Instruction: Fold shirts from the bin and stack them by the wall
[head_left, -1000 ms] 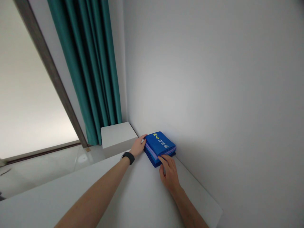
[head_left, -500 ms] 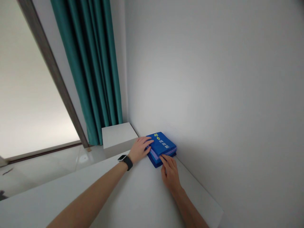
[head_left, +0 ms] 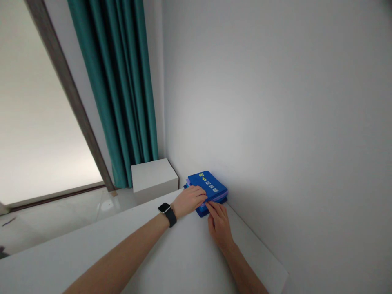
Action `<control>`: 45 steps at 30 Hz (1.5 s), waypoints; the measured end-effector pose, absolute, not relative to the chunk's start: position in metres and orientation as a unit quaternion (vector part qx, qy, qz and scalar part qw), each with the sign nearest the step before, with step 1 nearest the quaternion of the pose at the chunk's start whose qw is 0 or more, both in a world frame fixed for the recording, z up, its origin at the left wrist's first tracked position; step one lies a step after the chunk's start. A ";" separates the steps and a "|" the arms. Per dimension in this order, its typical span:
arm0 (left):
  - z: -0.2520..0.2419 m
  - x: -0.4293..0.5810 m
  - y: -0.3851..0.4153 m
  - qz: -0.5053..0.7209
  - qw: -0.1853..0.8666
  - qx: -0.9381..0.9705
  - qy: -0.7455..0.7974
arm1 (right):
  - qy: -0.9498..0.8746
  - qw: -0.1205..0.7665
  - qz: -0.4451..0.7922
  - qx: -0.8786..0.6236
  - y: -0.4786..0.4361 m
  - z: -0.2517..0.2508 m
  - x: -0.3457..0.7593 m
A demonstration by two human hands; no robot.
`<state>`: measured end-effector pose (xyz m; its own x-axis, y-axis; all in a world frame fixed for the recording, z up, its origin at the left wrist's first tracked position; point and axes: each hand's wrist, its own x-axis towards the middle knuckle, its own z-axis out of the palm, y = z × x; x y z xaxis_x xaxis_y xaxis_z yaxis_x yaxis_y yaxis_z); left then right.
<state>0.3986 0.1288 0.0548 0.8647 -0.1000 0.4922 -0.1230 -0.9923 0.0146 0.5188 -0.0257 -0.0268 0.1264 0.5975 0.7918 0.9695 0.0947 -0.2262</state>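
A thick blue soft book [head_left: 211, 183] with yellow and white characters on its cover lies flat by the wall. Purple and blue layers show along its near side. My left hand [head_left: 190, 201], a black watch on the wrist, reaches across that near edge with fingers curled at the cover's near corner. Close beside it, my right hand [head_left: 220, 222] has its fingers bent together at the same corner. The two hands' fingertips nearly meet there, and they partly hide what they pinch.
The book rests on a white tabletop [head_left: 171, 253] that runs along the grey wall [head_left: 260, 102]. Past its far edge stands a lower white cabinet [head_left: 153, 175]. A green curtain [head_left: 122, 90] hangs behind, left of the corner, beside a framed bright pane [head_left: 39, 114].
My left hand has slid right and nearer along the book's edge, towards my right hand, its fingers now more curled. The right hand and the book have barely moved.
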 end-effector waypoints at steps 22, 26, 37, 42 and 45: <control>0.045 0.409 0.115 0.223 0.048 0.974 0.007 | -0.558 0.350 -0.270 -0.702 -0.007 -0.030 0.549; 0.043 0.404 0.117 0.208 0.043 0.977 -0.008 | -0.516 0.365 -0.260 -0.730 -0.009 -0.034 0.556; 0.043 0.400 0.120 0.238 0.102 0.965 0.042 | -0.537 0.357 -0.233 -0.728 -0.007 -0.033 0.558; 0.039 0.420 0.135 0.248 0.105 0.937 0.224 | -0.524 0.367 -0.237 -0.731 -0.009 -0.036 0.556; 0.038 0.427 0.141 0.230 0.082 0.937 0.252 | -0.516 0.373 -0.239 -0.733 -0.011 -0.036 0.556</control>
